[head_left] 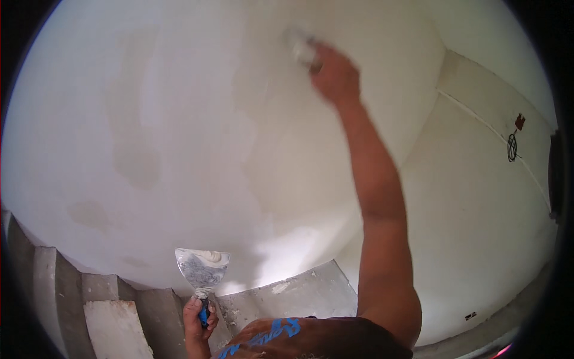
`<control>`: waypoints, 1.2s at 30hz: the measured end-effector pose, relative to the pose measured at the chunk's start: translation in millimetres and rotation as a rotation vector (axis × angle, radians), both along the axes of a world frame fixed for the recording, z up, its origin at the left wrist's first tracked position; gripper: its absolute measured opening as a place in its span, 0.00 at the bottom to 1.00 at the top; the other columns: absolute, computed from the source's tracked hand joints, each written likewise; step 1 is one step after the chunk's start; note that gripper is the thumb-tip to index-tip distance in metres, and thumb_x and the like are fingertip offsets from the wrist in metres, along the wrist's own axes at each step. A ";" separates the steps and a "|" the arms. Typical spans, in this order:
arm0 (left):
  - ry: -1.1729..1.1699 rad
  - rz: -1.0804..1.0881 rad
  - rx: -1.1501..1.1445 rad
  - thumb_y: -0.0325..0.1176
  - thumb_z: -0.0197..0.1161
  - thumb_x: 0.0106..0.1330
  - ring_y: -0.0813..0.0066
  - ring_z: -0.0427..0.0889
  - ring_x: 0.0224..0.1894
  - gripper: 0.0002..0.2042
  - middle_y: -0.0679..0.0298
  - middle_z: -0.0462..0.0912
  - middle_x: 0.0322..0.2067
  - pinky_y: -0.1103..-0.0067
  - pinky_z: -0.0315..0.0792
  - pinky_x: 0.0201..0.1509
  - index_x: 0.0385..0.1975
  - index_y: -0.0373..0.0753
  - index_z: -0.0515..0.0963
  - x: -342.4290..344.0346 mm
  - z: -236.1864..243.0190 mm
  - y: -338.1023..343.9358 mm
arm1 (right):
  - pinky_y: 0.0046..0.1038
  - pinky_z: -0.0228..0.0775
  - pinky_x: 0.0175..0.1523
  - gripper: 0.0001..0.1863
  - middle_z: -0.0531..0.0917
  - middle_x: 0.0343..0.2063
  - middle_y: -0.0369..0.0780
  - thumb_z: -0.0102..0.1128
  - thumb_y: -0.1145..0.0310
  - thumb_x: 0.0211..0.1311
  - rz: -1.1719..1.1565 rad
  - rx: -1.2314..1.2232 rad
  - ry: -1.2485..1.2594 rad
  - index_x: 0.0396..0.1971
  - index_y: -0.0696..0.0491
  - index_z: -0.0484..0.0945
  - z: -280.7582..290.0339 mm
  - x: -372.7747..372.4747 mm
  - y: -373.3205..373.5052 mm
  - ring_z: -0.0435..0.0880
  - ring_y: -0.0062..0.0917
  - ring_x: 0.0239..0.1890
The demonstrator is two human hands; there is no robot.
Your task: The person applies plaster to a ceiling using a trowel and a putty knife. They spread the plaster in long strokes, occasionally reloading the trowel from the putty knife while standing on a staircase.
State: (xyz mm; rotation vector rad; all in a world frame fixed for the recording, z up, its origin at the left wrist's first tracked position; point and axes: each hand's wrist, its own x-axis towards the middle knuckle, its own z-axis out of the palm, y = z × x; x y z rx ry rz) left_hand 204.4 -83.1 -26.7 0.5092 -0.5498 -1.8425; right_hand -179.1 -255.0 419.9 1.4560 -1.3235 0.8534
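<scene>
My right hand [338, 75] is raised high on the pale wall [197, 125], its fingers wrapped round a putty knife [304, 52] smeared with white filler. Motion blurs that blade, which is at or very close to the wall. Low down, my left hand [197, 320] grips a second, wide putty knife [203, 269] by its dark and blue handle, blade upward. A lump of white putty [210, 256] lies along the top edge of this blade. Darker, damp-looking patches [136, 149] show on the wall's left part, beside whiter coated areas.
Bare concrete steps [161, 311] run along the wall's foot at lower left, with a whitish board [116, 329] on them. A concrete landing [299, 293] lies below the wall. On the right-hand wall, coiled black wire [512, 148] hangs from an electrical box [519, 122].
</scene>
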 end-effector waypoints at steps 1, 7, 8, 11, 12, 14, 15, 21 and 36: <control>0.006 -0.013 -0.008 0.39 0.56 0.71 0.76 0.68 0.12 0.13 0.57 0.77 0.24 0.83 0.59 0.08 0.41 0.33 0.70 -2.8 1.6 -0.4 | 0.37 0.74 0.58 0.26 0.81 0.53 0.40 0.56 0.72 0.53 0.066 -0.020 0.083 0.56 0.46 0.77 -43.7 -4.1 -4.9 0.80 0.35 0.55; -0.068 -0.275 -0.144 0.42 0.57 0.70 0.74 0.69 0.12 0.16 0.56 0.75 0.19 0.82 0.59 0.08 0.30 0.33 0.74 20.8 4.3 -3.2 | 0.36 0.75 0.50 0.29 0.85 0.47 0.41 0.59 0.79 0.43 0.336 0.268 0.190 0.52 0.49 0.80 -208.5 58.4 51.3 0.85 0.35 0.46; -0.060 -0.254 -0.177 0.42 0.57 0.70 0.74 0.69 0.12 0.16 0.56 0.75 0.19 0.82 0.59 0.08 0.30 0.33 0.74 26.6 3.8 -9.0 | 0.36 0.75 0.50 0.29 0.85 0.47 0.41 0.59 0.79 0.43 0.350 0.237 0.212 0.52 0.49 0.80 -179.6 65.4 55.5 0.85 0.35 0.46; -0.203 -0.185 -0.203 0.44 0.57 0.71 0.85 0.68 0.14 0.14 0.69 0.75 0.22 0.87 0.59 0.12 0.37 0.38 0.76 16.8 35.1 18.2 | 0.45 0.71 0.53 0.27 0.83 0.50 0.41 0.55 0.75 0.49 0.272 -0.017 0.256 0.54 0.46 0.79 -40.7 69.3 71.5 0.82 0.36 0.49; -0.198 -0.175 -0.207 0.44 0.57 0.71 0.85 0.68 0.14 0.14 0.69 0.75 0.22 0.87 0.59 0.12 0.37 0.38 0.76 15.4 39.0 21.2 | 0.45 0.71 0.54 0.27 0.83 0.49 0.40 0.55 0.75 0.50 0.228 -0.155 0.318 0.54 0.47 0.79 16.3 73.7 70.9 0.82 0.36 0.49; -0.191 -0.141 -0.171 0.44 0.57 0.71 0.82 0.69 0.14 0.15 0.68 0.74 0.20 0.85 0.60 0.13 0.39 0.37 0.76 12.3 40.5 24.4 | 0.38 0.72 0.58 0.26 0.82 0.51 0.40 0.56 0.76 0.52 0.165 -0.214 0.273 0.55 0.45 0.78 112.5 89.6 76.0 0.80 0.39 0.52; -0.186 -0.133 -0.164 0.44 0.57 0.71 0.82 0.69 0.14 0.15 0.68 0.74 0.20 0.85 0.60 0.13 0.39 0.37 0.76 10.8 38.3 22.8 | 0.38 0.73 0.57 0.24 0.82 0.51 0.40 0.53 0.73 0.56 0.146 -0.223 0.215 0.55 0.43 0.78 146.1 93.9 70.4 0.80 0.40 0.52; -0.221 -0.067 -0.079 0.43 0.57 0.70 0.82 0.69 0.14 0.15 0.68 0.76 0.22 0.85 0.61 0.14 0.43 0.37 0.76 0.4 19.1 22.1 | 0.39 0.72 0.60 0.21 0.82 0.52 0.46 0.51 0.70 0.62 0.014 0.103 0.021 0.56 0.54 0.77 185.9 140.0 64.2 0.80 0.40 0.54; -0.060 -0.195 -0.126 0.35 0.56 0.70 0.72 0.70 0.12 0.10 0.53 0.78 0.24 0.80 0.61 0.11 0.39 0.34 0.69 18.5 3.8 4.4 | 0.35 0.79 0.48 0.23 0.85 0.45 0.39 0.56 0.75 0.49 0.355 -0.080 0.327 0.49 0.46 0.82 -12.4 110.5 62.9 0.84 0.35 0.44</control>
